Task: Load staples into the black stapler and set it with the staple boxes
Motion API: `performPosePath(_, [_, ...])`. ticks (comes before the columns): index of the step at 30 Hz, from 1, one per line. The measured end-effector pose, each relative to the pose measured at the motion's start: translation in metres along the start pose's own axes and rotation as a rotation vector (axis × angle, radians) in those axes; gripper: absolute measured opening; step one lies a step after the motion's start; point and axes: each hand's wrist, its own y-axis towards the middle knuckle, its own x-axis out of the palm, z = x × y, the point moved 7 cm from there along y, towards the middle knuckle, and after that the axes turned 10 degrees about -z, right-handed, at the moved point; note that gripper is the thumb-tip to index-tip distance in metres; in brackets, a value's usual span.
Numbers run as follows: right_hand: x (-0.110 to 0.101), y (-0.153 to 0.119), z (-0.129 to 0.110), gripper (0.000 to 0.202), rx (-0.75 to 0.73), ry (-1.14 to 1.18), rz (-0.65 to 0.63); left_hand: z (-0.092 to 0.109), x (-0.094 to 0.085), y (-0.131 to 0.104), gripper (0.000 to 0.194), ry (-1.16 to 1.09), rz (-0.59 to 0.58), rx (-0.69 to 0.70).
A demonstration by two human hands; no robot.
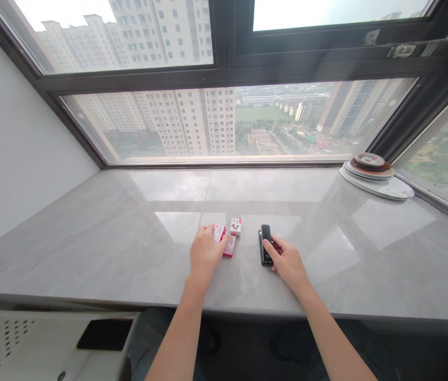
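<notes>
My left hand is closed on a small pink-and-white box, with the thumb on its near right side. Just below and right of that box lies another small pink box, flat on the grey countertop. A small white box with a dark picture and red marks sits behind it, slightly to the right. My right hand grips a black stapler from its right side, thumb on top. The stapler rests on or just above the counter, pointing away from me; its underside is hidden.
A stack of round plates or mats stands at the back right corner. Dark window frames border the counter's far side, with a white wall on the left. Below the front edge, a black flat object lies on a white slotted surface.
</notes>
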Motion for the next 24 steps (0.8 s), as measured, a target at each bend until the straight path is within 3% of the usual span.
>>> performPosePath(4, [0.001,0.0,-0.002,0.063,-0.006,0.004,0.008,-0.029,-0.021,0.033,0.034,0.063,0.043,-0.069])
performPosePath(7, [0.0,-0.001,-0.003,0.063,-0.009,-0.001,0.016,-0.039,-0.026,0.039,0.037,0.06,0.065,-0.075])
performPosePath(10, [0.0,-0.001,-0.002,0.064,-0.001,0.001,0.02,-0.045,-0.031,0.022,0.038,0.059,0.113,-0.077])
performPosePath(14, [0.0,-0.002,-0.003,0.062,0.001,-0.015,0.025,-0.057,-0.042,-0.02,0.037,0.09,0.187,-0.082])
performPosePath(20, [0.0,-0.002,-0.002,0.064,0.005,-0.038,0.039,-0.083,-0.044,-0.067,0.028,0.127,0.06,-0.19])
performPosePath(24, [-0.001,-0.003,-0.002,0.064,-0.002,-0.031,0.046,-0.075,-0.038,-0.077,0.027,0.168,0.035,-0.151])
